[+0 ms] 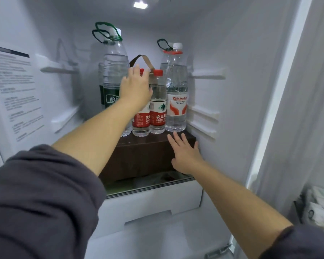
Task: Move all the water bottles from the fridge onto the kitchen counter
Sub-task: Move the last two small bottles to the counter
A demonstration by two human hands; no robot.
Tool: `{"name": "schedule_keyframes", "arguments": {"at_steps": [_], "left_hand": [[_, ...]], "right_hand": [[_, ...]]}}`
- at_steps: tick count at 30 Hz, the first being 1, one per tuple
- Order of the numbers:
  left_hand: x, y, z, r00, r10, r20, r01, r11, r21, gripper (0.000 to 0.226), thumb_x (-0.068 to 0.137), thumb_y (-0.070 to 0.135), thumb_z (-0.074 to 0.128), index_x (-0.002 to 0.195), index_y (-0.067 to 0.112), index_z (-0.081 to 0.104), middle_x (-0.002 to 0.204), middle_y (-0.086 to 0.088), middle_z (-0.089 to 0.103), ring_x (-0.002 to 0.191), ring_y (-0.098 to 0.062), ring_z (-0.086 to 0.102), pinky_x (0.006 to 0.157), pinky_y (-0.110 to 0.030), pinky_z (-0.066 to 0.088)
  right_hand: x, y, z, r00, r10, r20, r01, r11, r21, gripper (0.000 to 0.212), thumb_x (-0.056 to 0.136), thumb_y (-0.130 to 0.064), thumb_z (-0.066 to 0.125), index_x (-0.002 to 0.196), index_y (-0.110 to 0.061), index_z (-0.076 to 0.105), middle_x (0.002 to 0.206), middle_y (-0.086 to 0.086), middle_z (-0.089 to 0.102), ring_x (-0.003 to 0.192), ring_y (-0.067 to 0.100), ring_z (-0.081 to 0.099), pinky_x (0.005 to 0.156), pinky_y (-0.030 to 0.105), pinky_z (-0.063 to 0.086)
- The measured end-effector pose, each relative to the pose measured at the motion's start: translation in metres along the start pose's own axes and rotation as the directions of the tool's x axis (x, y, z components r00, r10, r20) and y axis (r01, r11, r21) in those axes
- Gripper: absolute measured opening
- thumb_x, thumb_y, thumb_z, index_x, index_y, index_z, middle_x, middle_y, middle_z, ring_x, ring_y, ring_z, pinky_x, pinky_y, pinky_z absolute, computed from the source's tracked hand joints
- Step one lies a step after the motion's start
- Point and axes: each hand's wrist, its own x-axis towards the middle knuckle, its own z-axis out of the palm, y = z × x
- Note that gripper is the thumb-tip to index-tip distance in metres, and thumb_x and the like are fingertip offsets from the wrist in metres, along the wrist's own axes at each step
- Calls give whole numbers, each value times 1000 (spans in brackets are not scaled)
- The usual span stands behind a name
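Note:
Several water bottles stand on a dark brown box (138,157) inside the open fridge. A tall green-labelled bottle (113,71) with a green loop handle stands at the back left. A tall Wahaha bottle (176,94) stands at the right. Between them are two small red-labelled bottles joined by a brown carry strap (140,59): the left one (141,120) and the right one (158,107). My left hand (135,88) covers the upper part of the left small bottle, fingers around its neck. My right hand (185,154) is spread, fingers apart, against the box's front right, below the Wahaha bottle.
White fridge walls with shelf rails flank the bottles on both sides. A printed sheet (17,94) covers the left wall. Under the box lie a glass shelf (148,186) and a white drawer (151,202). Door-rack items (322,208) show at far right.

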Motion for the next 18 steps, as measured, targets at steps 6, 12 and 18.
{"name": "schedule_keyframes", "arguments": {"at_steps": [6, 12, 18], "left_hand": [[43, 3, 3, 994, -56, 91, 48, 995, 92, 37, 98, 27, 52, 127, 5, 46, 122, -17, 52, 111, -31, 50, 72, -38, 43], [38, 14, 2, 966, -259, 28, 244, 860, -447, 30, 91, 28, 65, 113, 12, 52, 106, -4, 57, 94, -19, 57, 70, -28, 44], [10, 18, -8, 909, -372, 188, 356, 456, -816, 18, 93, 27, 60, 77, 20, 55, 74, 4, 57, 71, -15, 58, 69, -27, 48]], "right_hand": [[0, 4, 1, 1000, -22, 11, 22, 999, 43, 91, 93, -14, 55, 156, -32, -9, 163, -4, -19, 149, 23, -20, 119, 56, 0], [0, 5, -1, 999, -31, 31, 29, 997, 71, 91, 93, -14, 56, 156, -32, -8, 163, -5, -20, 149, 22, -19, 120, 53, 8], [-1, 5, -3, 999, -36, 32, 33, 997, 72, 94, 92, -17, 59, 156, -31, -8, 163, -5, -20, 149, 23, -18, 120, 53, 12]]}}
